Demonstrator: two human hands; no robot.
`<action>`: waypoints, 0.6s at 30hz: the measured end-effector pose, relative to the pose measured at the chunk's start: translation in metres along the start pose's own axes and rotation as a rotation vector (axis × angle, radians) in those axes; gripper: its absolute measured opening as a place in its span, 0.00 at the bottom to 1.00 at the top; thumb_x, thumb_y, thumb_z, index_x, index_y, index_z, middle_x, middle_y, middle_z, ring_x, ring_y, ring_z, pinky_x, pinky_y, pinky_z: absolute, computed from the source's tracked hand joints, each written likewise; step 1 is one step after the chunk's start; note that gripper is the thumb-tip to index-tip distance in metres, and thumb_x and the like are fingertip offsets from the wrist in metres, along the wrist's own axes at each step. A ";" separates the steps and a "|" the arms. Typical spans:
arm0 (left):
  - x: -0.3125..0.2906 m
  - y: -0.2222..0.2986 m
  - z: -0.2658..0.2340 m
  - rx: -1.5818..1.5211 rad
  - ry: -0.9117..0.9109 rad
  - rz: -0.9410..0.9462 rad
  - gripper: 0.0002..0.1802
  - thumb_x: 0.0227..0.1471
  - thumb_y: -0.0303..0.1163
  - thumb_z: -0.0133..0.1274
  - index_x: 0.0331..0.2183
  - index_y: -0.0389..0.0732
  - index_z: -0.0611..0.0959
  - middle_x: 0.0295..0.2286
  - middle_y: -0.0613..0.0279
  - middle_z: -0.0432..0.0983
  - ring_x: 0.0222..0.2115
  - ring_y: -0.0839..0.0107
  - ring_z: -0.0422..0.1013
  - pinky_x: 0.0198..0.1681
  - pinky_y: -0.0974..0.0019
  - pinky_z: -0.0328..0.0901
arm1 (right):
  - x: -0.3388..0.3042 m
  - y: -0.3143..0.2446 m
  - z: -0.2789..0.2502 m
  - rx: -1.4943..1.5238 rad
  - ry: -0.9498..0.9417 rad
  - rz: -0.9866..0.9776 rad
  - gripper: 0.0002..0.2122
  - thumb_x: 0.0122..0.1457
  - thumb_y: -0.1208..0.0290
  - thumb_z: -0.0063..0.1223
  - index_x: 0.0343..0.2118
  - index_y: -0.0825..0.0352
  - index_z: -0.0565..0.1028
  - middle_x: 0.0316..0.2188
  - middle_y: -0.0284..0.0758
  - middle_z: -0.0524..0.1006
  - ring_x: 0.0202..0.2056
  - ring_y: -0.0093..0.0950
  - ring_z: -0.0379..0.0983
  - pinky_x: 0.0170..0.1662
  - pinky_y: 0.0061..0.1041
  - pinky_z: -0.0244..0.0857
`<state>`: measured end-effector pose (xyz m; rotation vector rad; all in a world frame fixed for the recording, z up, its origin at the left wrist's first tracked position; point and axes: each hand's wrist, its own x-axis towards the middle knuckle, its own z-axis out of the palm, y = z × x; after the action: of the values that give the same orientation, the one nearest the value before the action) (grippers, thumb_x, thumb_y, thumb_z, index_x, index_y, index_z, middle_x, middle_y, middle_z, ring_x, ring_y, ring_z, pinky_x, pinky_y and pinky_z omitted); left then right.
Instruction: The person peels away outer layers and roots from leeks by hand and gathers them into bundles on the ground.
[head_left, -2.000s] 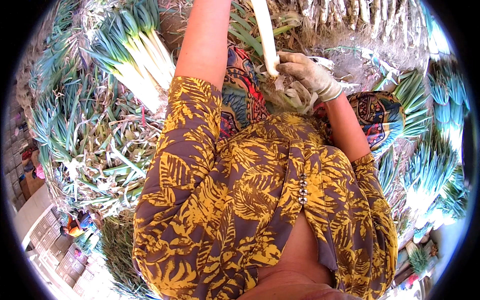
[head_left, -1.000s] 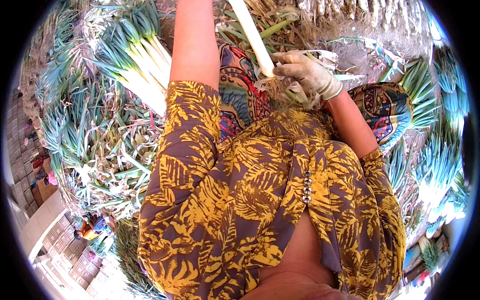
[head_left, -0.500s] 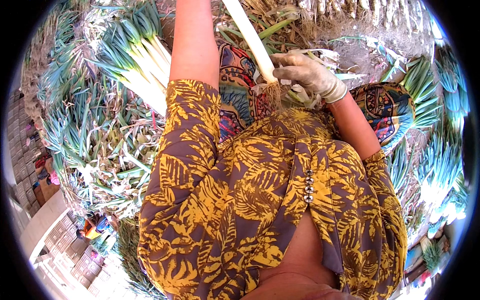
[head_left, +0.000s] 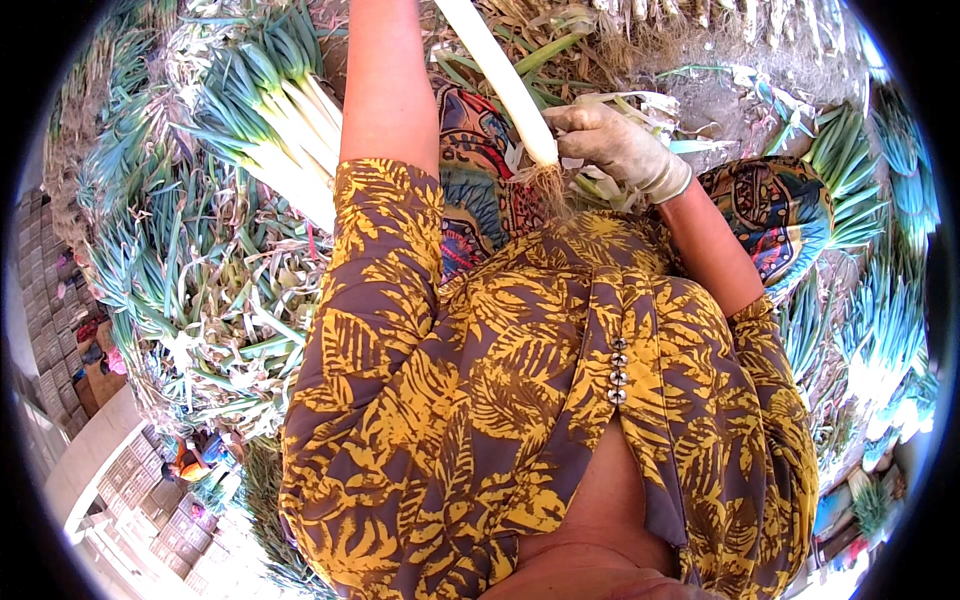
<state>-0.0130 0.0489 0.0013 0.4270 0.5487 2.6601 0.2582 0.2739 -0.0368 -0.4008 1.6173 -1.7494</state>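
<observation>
A long white green onion stalk (head_left: 500,80) slants down from the top edge, its root tuft (head_left: 548,185) hanging above my lap. My right hand (head_left: 615,148), in a pale, dirt-stained glove, is beside the stalk's lower end. Its fingers are curled closed close against the stalk; what they pinch, if anything, is hidden. Loose pale peelings (head_left: 600,188) lie just below that hand. My left arm (head_left: 388,80) stretches up past the top edge, so the left hand is out of view, and so is the stalk's upper end.
A bundle of green onions (head_left: 285,110) lies left of my left arm, with a heap of leaves and peelings (head_left: 240,270) below it. More green onions (head_left: 880,330) lie along the right. Rooted stalk ends (head_left: 740,15) line the top right. Another person (head_left: 190,460) is far off at lower left.
My right hand's fingers, stretched toward the stalk before, are now more curled, and the hand has shifted slightly. The stalk's root end moved a little to the right.
</observation>
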 end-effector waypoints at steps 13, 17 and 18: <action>0.007 0.007 -0.044 0.530 0.386 0.088 0.19 0.49 0.55 0.61 0.29 0.50 0.77 0.16 0.71 0.64 0.16 0.73 0.63 0.19 0.69 0.61 | -0.003 -0.002 0.008 0.199 0.115 0.092 0.27 0.57 0.68 0.57 0.58 0.74 0.66 0.30 0.28 0.74 0.27 0.13 0.67 0.29 0.15 0.65; 0.005 0.006 -0.025 0.284 0.131 0.016 0.18 0.49 0.52 0.61 0.30 0.49 0.77 0.17 0.71 0.64 0.16 0.75 0.62 0.19 0.70 0.60 | 0.003 -0.006 0.009 0.142 0.117 0.132 0.25 0.57 0.66 0.54 0.56 0.74 0.68 0.28 0.28 0.74 0.28 0.14 0.68 0.30 0.16 0.64; 0.004 0.007 -0.022 0.237 0.106 0.020 0.18 0.49 0.52 0.61 0.30 0.49 0.77 0.17 0.71 0.64 0.16 0.75 0.62 0.19 0.71 0.60 | 0.002 -0.013 0.012 0.130 0.111 0.156 0.25 0.57 0.66 0.53 0.55 0.74 0.68 0.27 0.28 0.74 0.28 0.14 0.68 0.30 0.16 0.63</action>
<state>-0.0268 0.0382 -0.0143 0.3601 0.9027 2.6573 0.2607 0.2630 -0.0232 -0.1141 1.5558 -1.7716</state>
